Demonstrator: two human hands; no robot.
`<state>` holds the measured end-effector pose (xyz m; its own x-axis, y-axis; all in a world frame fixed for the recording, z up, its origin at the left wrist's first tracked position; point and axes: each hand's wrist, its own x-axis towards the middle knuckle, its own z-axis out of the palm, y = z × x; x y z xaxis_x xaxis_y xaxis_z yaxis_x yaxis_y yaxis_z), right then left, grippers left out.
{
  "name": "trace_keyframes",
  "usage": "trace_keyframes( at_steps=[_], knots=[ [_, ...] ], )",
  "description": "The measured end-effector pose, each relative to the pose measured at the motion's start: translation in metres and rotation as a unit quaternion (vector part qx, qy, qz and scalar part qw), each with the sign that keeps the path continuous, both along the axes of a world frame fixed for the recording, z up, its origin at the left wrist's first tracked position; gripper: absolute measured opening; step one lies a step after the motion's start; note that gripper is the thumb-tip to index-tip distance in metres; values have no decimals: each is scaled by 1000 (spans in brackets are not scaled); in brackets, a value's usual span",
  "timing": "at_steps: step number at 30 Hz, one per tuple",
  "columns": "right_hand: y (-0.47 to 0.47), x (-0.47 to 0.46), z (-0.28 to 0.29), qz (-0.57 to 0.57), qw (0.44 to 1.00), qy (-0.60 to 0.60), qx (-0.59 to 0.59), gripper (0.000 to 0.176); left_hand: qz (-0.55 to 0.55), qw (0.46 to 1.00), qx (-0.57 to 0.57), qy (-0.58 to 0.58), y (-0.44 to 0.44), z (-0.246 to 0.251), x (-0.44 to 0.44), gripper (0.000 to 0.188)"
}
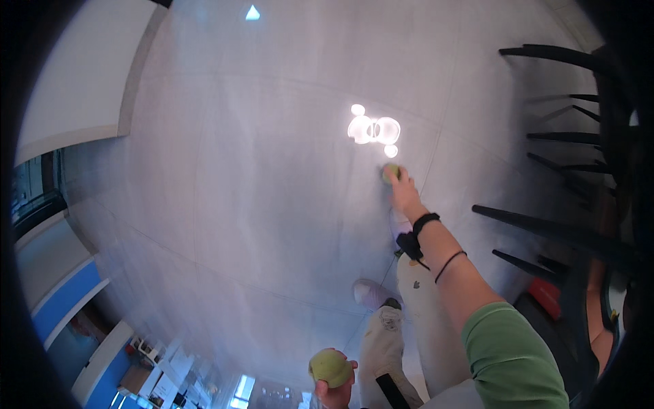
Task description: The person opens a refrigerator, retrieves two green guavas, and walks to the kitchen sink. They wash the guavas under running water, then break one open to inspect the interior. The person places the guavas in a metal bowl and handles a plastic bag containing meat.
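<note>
My left hand (338, 392), low in the picture near my legs, holds a round yellow-green fruit (331, 368) that looks like an apple. Beyond my shoes, my right hand (406, 193) has its fingers around a second yellow-green round fruit (391, 174), which looks smaller in the view. Whether this one touches the floor (286, 194) I cannot tell. A black wristband (426, 222) with a dark piece hanging from it and a thin dark band circle my right forearm, below a green sleeve (511, 353).
Dark chair legs (541, 230) jut in from the right, with a red object (544, 298) near them. On the left stand a pale cabinet (87, 66) and a unit with blue panels (69, 289). Bright light reflections (374, 130) lie on the floor.
</note>
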<state>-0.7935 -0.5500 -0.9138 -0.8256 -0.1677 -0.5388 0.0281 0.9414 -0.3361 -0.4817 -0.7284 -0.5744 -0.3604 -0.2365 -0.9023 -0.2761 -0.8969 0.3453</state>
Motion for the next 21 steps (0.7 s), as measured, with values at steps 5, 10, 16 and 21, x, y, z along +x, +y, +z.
trace_keyframes(
  at_steps=[5, 10, 16, 21],
  knots=[
    [-9, -38, -23, 5, 998, -67, 5, 69, 33, 998, -45, -35, 2, 0, -31, 80],
    [-24, -49, 108, -222, 922, -146, -282, 53, 8, 999, -44, -4, -16, 69, -131, 73],
    [-13, -102, 453, -263, 573, -400, -665, 48, -26, 935, 111, 335, -43, 236, -315, 72],
    [-48, -195, 673, 59, 727, -176, -661, 50, -135, 925, 125, 333, -65, 376, -418, 64]
  ],
)
